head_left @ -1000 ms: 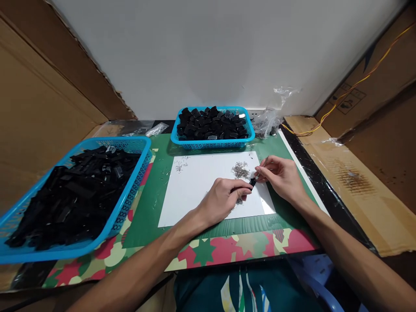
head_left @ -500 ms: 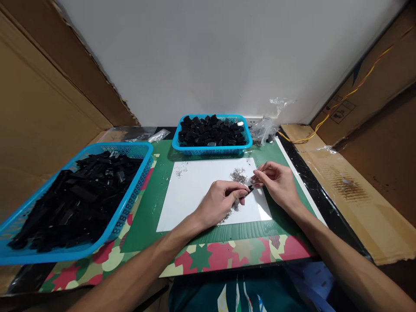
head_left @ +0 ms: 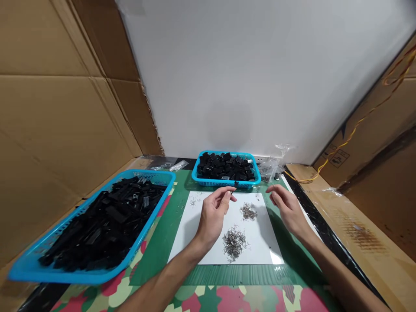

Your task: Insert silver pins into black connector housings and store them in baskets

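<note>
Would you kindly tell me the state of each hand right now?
Left hand: closed, holding a small black part.
Right hand: partly curled; cannot tell if holding anything.

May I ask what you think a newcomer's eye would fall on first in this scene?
Probably the large bright-blue plastic basket at the left, heaped with glossy black parts. Next, perhaps, the smaller blue plastic basket at the back, piled with chunky black pieces, and the two mounds of tiny silvery metal bits on the white rectangular sheet in the middle.

Metal bits (head_left: pixel 234 244) (heaped) are too small to tell apart.
</note>
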### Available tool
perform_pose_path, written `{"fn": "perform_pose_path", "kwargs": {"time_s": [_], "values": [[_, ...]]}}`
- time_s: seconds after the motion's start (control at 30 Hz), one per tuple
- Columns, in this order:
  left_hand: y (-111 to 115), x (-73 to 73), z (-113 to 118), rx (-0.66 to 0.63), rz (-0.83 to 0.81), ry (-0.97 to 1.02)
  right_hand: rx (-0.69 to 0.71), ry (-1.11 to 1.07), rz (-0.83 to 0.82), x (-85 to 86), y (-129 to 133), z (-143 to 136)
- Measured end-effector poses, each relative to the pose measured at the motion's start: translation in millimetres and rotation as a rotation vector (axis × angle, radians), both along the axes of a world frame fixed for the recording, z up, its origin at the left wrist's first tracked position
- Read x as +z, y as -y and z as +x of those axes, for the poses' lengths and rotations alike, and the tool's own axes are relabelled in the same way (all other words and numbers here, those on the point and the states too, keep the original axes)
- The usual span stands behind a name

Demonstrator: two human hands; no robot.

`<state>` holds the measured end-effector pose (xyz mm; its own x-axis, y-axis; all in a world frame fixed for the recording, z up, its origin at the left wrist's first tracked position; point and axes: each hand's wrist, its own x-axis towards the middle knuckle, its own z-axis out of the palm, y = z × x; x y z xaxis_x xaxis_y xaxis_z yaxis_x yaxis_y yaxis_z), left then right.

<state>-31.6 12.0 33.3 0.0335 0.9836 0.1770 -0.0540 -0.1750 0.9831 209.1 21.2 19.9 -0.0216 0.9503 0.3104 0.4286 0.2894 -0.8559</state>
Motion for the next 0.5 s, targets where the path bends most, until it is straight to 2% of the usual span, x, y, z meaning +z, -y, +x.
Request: {"fn": "perform_pose_path", "kwargs": {"time_s": [0.13, 0.2, 0.33, 0.5], "values": [[-7.1, -3.7, -6.5, 0.136, 0.042, 0.113, 0.168, 0.288, -0.049, 22.0, -23.2, -8.0], [-9.2, -5.5, -8.4, 0.161, 0.032, 0.111, 0.264, 0.412, -0.101, 26.2, -34.0, -9.3], [-12.2, -10.1, -9.9, 0.134, 0.004, 0.071, 0.255, 0.409, -0.134, 15.6, -45.0, -7.6], [-12.8, -16.5, -6.3, 0.059, -0.007, -0.036, 0.255, 0.335, -0.202, -4.9, -43.0, -3.2]]}}
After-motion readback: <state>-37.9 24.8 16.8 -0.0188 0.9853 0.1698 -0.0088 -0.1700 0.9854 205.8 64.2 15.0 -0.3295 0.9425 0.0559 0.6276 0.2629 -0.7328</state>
